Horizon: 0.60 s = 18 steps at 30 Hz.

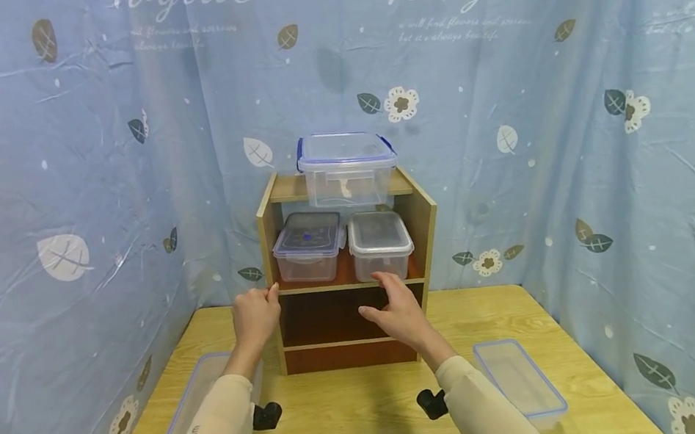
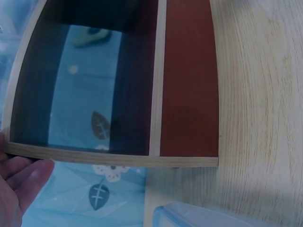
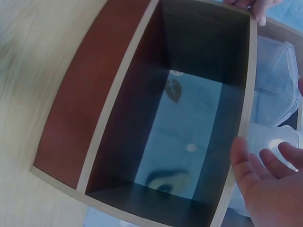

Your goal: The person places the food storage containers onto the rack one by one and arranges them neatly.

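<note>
Now the left hand holds the left side of the shelf, its fingers bent round the edge. The right hand has its fingers spread, near the grey-lidded box on the shelf's right. A purple-lidded box sits on the shelf's left, and a blue-clipped box on top. The shelf stands on the surface, with a long box to its left and a thin box to its right.
</note>
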### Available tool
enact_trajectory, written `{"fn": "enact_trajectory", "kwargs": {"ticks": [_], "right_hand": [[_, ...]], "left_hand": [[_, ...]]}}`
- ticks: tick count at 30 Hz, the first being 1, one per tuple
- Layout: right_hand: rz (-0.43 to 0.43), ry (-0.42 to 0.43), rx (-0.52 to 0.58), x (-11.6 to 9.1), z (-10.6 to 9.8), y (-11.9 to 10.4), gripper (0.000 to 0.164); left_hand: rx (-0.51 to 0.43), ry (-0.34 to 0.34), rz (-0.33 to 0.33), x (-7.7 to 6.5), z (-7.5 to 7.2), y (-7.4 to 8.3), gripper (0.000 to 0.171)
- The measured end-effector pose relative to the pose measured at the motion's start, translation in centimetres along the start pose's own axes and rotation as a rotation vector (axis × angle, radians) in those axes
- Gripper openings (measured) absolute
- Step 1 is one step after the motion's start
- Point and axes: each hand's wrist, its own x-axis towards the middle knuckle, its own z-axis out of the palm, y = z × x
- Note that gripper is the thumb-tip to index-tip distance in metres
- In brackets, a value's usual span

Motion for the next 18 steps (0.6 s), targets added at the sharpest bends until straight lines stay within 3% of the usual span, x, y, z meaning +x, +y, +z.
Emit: {"fn": "enact_trajectory", "kwargs": {"ticks": [10,18], "right_hand": [[0.125,-0.13,0.124,0.2,0.1,0.9,0.084],[0.135,-0.141,0.147,0.5,0.0,1.1,0.086]], "left_hand": [[-0.014,0.004,-0.004,-0.3,0.1,0.0,0.059],[-0.017,-0.002,-0.008,-0.1,0.2,0.0,0.059]]}}
